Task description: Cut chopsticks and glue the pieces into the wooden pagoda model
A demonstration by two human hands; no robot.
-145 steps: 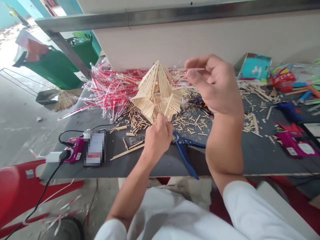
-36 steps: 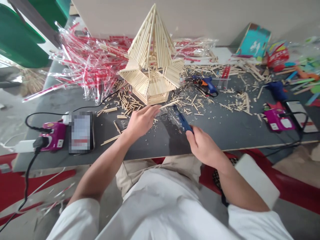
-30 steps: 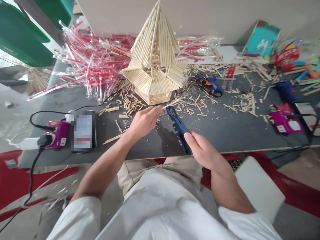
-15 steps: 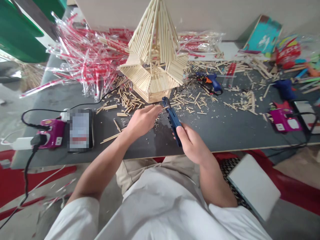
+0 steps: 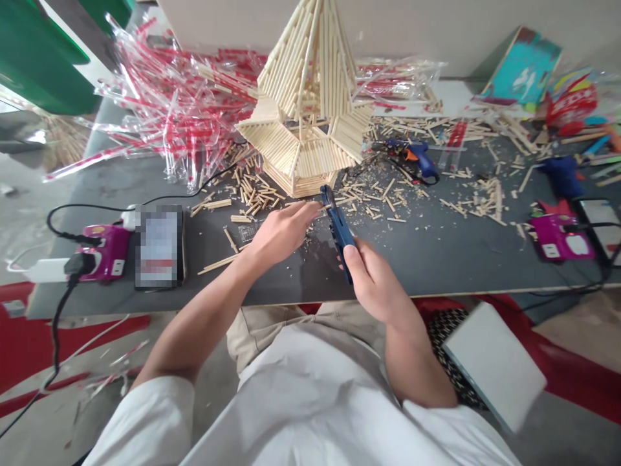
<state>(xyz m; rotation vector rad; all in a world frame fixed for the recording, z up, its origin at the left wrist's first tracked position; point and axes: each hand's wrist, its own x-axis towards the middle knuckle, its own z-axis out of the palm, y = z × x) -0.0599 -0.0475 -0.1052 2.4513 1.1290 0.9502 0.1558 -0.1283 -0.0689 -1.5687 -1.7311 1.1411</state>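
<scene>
A pale wall (image 5: 412, 32) is rising behind the scene, and a dark grey table (image 5: 466, 265) is stretching along it, its front edge running just before the person's lap. Concrete floor (image 5: 19, 220) is showing at the left, where a green bin (image 5: 43, 61) is standing beyond the table. On the tabletop, near the middle, a peaked wooden stick model (image 5: 323, 152) is standing upright, its slatted skirt flaring above a low base. A heap of red and clear wrappers (image 5: 169, 123) is spreading left of it, and a teal panel (image 5: 524, 68) is leaning at the back right. The right hand (image 5: 376, 275) is curling closed around the handles of a blue cutting tool (image 5: 339, 226), whose head is pointing toward the model's base. The left hand (image 5: 284, 230) is reaching in from the other side, its fingertips pinching a thin stick (image 5: 325, 208) beside that head; whether the blades are touching it is too small to tell. A phone (image 5: 160, 246) is lying near a purple power strip (image 5: 107, 252) at the left, a blue glue gun (image 5: 422, 160) is resting right of the model, and short stick offcuts (image 5: 255, 191) are littering the surface around it.
</scene>
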